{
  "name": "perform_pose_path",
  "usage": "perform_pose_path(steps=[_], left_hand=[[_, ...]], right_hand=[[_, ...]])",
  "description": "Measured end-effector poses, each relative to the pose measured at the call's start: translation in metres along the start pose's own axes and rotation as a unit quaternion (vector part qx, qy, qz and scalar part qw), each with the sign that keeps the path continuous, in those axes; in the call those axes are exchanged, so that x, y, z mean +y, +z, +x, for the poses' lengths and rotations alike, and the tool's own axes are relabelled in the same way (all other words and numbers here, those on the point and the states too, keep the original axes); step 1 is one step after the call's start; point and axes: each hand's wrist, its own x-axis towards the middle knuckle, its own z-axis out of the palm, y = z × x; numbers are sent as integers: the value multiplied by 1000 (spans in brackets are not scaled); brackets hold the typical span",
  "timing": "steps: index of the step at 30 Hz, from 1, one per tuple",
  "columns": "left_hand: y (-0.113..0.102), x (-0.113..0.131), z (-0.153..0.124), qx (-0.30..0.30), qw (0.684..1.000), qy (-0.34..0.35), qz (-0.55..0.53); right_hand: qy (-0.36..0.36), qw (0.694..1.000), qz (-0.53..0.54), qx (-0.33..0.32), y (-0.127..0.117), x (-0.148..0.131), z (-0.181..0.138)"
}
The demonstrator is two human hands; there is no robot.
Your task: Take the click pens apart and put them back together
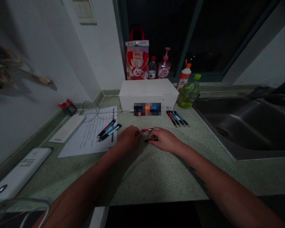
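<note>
Head view: red pen point(146, 129) lies left-right between my left hand point(129, 136), grip unclear, and right hand point(164, 139), pinching a black piece point(147, 141).

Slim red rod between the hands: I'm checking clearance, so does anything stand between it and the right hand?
Nothing visible does. The slim red rod runs up to the right hand in this view; whether they touch is too small to tell.

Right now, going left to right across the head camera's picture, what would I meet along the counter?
Long white device, flat white slab, pens on the paper, left hand, slim red item, right hand, row of pens, metal sink.
</note>
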Motion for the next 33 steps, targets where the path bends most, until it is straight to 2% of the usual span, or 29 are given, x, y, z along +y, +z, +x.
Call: perform_pose_path(steps=[5,12,21,33], left_hand=[[-1,2,-2,16,999,10,30],[-8,18,-2,-8,997,-64,-35],[-8,21,-3,-21,985,-33,-166],[2,10,1,3,975,11,-220]], right_hand=[[14,999,-1,28,-1,-1,1],[35,998,0,59,0,0,2],[29,996,1,90,-2,-3,1],[20,991,27,127,-3,-2,1]])
